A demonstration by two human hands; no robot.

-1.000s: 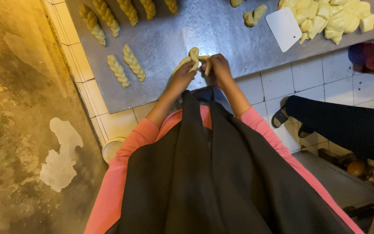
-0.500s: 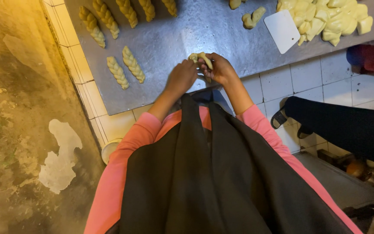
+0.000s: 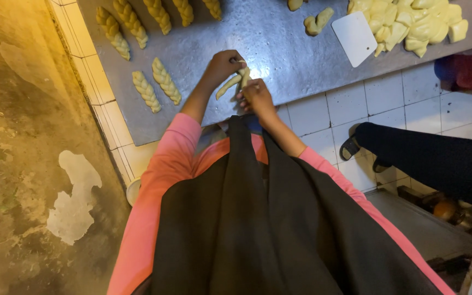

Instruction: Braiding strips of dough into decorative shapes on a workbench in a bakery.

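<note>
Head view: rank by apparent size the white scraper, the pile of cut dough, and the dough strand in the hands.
1. Pile of cut dough, clearly largest, though cropped by the top edge.
2. White scraper.
3. Dough strand held between left hand and right hand; partly hidden by fingers, so its full length is unsure.

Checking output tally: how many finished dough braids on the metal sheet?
7: two braids side by side left of the left hand; five in the top row, some cut off by the frame edge, so more may be hidden.
</note>
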